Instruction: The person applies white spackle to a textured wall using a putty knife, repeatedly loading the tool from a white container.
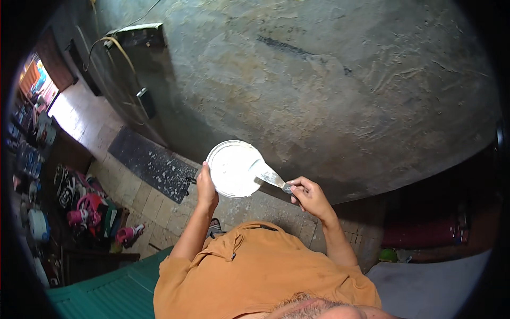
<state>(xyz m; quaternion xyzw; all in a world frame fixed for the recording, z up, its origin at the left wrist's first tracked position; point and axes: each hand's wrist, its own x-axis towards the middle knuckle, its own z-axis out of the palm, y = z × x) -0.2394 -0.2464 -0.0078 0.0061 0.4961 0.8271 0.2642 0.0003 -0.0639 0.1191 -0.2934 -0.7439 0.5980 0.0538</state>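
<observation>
My left hand [206, 187] is wrapped around the side of a round tub [234, 142], held up in front of my chest. Bright white paste [229, 169] shows across the tub's mouth, too glaring for its texture to be seen. From the right, a putty knife [272, 176] with a wide metal blade reaches over the rim, its end in or against the paste. The fingers of my right hand [308, 196] close on its dark handle.
A rough plastered wall [319, 111] curves ahead. A paint-spattered dark mat [151, 165] lies on the tiled floor to the left, near a pile of bags and pink items [87, 210]. A cable-hung box [145, 102] is at the wall. Green ridged furniture [111, 290] stands nearby.
</observation>
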